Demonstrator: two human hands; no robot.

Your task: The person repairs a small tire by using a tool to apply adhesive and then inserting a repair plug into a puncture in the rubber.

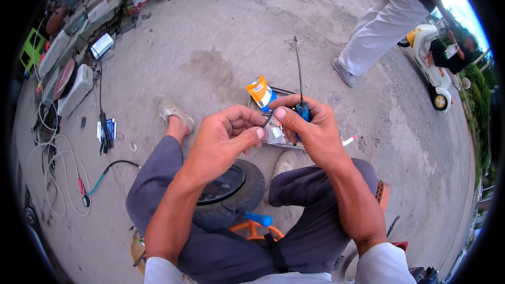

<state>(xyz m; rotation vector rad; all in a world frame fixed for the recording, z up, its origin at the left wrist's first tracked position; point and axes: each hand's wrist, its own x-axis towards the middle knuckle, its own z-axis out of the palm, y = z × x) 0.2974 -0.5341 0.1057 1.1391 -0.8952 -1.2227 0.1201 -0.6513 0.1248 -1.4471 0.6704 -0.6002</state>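
In front of me, my left hand pinches one end of a short, thin black strip between thumb and fingers. The strip's other end meets the fingertips of my right hand. That hand is also closed around the blue handle of a tool whose long thin metal shaft points up and away. Below my hands, between my legs, lies a small tyre with a black rim. A second blue handle shows at the tyre's near edge; how it meets the tyre is unclear.
Beyond my hands, a shallow tray holds an orange, white and blue packet and small items. Hoses and concrete blocks lie at left. A standing person and a white scooter are at far right.
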